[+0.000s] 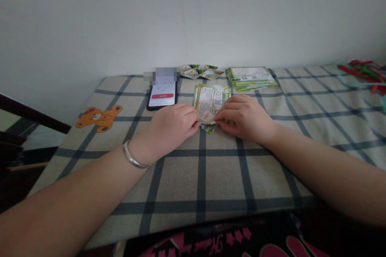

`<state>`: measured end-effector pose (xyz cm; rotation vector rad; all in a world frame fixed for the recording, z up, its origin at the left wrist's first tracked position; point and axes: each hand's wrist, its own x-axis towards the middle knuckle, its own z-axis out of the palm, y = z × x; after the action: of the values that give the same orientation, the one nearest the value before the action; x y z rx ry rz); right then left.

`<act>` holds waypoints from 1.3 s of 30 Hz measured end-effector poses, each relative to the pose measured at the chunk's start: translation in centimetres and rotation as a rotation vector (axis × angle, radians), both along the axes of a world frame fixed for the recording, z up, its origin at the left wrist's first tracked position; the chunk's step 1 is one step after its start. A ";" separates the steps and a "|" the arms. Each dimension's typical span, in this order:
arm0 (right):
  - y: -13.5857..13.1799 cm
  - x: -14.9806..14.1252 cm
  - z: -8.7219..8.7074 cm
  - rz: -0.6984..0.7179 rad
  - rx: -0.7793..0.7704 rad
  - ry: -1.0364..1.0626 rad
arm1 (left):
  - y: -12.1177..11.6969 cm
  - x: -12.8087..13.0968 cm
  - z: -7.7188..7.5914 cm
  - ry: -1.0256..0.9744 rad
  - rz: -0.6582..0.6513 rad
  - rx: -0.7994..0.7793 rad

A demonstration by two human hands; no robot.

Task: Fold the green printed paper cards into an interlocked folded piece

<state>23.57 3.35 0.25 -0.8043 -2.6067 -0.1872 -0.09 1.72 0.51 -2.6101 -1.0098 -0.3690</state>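
A small stack of green-and-white printed cards (206, 100) lies on the table in front of me. My left hand (176, 123) is closed at the lower left edge of the top card, fingertips pressed together there. Opposite it, my right hand (243, 117) pinches the lower right edge of the same card. The bottom edge looks slightly bent up between the hands. Under it, a patterned corner (210, 129) of another printed piece sticks out towards me. Parts of the fingertips are hidden, and the print is too small to read.
Behind the stack lie folded printed pieces (200, 71) and a larger pile of similar cards (251, 77). A phone (163, 95) with a lit screen is at left, beyond a flat bear figure (99, 118). Red and green strips (366, 73) lie far right on the checked tablecloth (181, 184).
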 end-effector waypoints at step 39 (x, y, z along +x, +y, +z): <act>-0.6 -0.7 -0.3 -0.014 -0.204 0.086 | 0.0 0.2 -0.1 -0.022 -0.027 -0.089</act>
<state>22.90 2.79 -0.06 -0.8788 -2.5671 0.1089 0.11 1.68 0.43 -2.7072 -1.0215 -0.3685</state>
